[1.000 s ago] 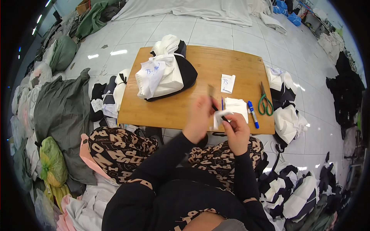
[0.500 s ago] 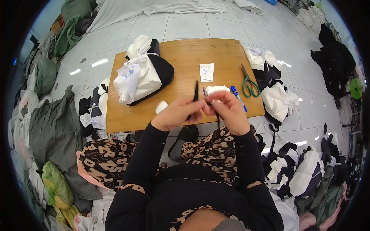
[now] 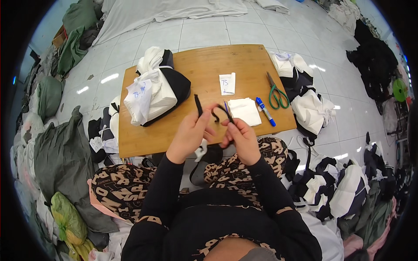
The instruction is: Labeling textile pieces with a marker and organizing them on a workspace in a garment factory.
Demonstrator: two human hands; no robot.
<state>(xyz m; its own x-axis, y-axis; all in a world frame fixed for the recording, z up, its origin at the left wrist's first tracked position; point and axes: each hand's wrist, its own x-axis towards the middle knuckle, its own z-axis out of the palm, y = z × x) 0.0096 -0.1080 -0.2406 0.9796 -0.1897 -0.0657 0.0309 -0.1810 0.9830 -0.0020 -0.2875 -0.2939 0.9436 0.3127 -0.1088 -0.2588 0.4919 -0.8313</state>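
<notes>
Brown wood makes up the one desk [image 3: 204, 65]; one tied bundle [image 3: 167, 89] of white and black cloth sits at its left. Two hands, the left hand [image 3: 191, 129] and the right hand [image 3: 242, 138], meet above the near edge. I count one white stack [image 3: 244, 112], one pair of green-handled scissors [image 3: 277, 95], one marked slip [image 3: 227, 84], one blue marker [image 3: 266, 112]. Each hand's grip is pinched on black strip [image 3: 198, 104] between them; whether it's one piece, I can't tell.
</notes>
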